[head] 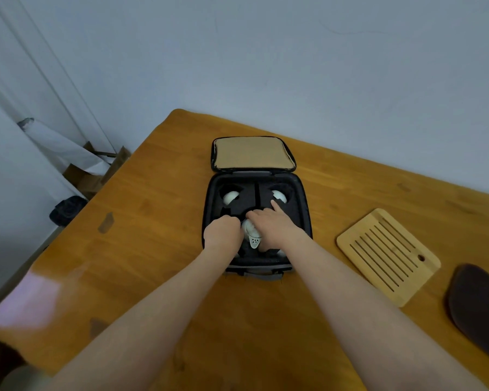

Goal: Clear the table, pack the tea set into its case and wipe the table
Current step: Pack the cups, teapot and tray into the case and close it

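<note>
Two hands are being used inside the open case (303, 221), close together over one white vessel (250, 230). The right hand (274, 225) is being laid across the vessel's top. Its index finger (275, 206) is being stretched straight out towards the far right well, while the other fingers are being curled over the vessel's far rim. The left hand (223, 232) is being pressed against the vessel's left side with its fingers tucked under like a fist; whether anything is being gripped by it cannot be told.

The vessel is being held in the near middle of the black foam insert (246, 200), and its one perforated spout (254, 242) is being pointed towards the person. Two white cups are being cradled in the insert's two far round wells, one at the left (230, 196) and one at the right (280, 196). The one lid (253, 153), lined in tan, is being left flat open beyond them.

The case is being borne by one wooden table (153, 249). To its right, well apart, one slatted bamboo tray (387, 256) is being left lying. Beyond the tray, one dark brown mat (480, 309) is being cut off by the frame's edge.
</note>
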A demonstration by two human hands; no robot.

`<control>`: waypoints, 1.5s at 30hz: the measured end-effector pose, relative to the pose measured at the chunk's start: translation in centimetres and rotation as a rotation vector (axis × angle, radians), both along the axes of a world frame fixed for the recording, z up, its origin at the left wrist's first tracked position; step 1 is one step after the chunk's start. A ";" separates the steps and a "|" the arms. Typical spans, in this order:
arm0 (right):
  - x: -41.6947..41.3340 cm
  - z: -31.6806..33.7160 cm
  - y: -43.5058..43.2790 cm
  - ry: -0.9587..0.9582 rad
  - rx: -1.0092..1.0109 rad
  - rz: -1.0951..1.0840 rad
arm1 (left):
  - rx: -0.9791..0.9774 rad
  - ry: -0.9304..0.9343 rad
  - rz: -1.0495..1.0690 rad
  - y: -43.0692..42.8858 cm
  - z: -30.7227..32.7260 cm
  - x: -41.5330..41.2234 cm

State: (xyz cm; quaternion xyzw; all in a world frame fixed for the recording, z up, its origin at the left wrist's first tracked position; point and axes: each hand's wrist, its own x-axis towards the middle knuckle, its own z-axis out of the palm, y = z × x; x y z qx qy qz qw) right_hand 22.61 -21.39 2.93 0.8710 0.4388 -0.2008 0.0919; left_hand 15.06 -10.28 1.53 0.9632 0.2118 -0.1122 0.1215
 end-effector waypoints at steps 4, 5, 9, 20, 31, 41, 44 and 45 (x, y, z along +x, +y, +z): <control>-0.5 0.1 1.1 -0.053 -0.100 0.051 | 0.039 -0.009 -0.044 -0.1 -0.2 -0.1; -0.5 0.1 1.3 -0.062 -0.115 0.057 | 0.033 -0.023 -0.052 -0.1 -0.2 -0.2; -0.6 0.1 1.5 -0.092 -0.123 0.086 | -0.107 -0.151 -0.078 0.1 -0.9 -1.4; -2.5 0.1 -0.4 -0.161 0.073 -0.083 | -0.230 -0.071 -0.201 0.3 0.0 -2.1; -5.6 -0.9 -4.6 -0.042 0.342 -0.387 | 0.004 0.003 -0.430 -0.6 0.6 -2.3; -8.3 -0.7 -7.1 -0.250 0.561 -0.441 | 0.010 -0.390 -0.240 -3.6 0.1 -3.8; -8.7 -0.3 -8.2 -0.314 0.626 -0.475 | -0.035 -0.468 -0.221 -5.8 0.3 -3.7; -8.8 -0.1 -8.7 -0.320 0.640 -0.480 | -0.053 -0.488 -0.206 -6.6 0.5 -3.6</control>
